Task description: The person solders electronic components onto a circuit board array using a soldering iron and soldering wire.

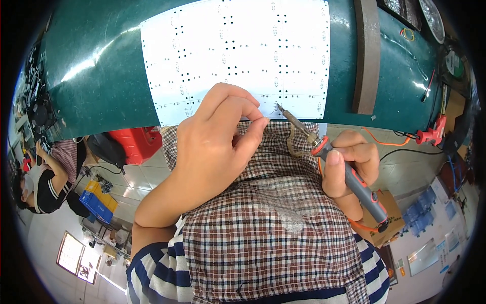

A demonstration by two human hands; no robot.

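Note:
A large white circuit board (202,35) with rows of dark pads and holes lies on the green table, its near edge close to my body. My right hand (335,172) is wrapped round the grey and red handle of a soldering iron (362,190). The iron's tip meets the board, or hovers just over it, near the front edge. Just left of the tip, my left hand (210,134) rests over the board's near edge, thumb and fingertips pinched together. Whatever they may hold is too small to make out.
A dark metal bar (367,61) lies on the green table (101,45), right of the board. An orange cord (387,142) and a red-handled tool (433,133) are at the right edge. A red container (136,145) stands below left; another person (50,177) sits at far left.

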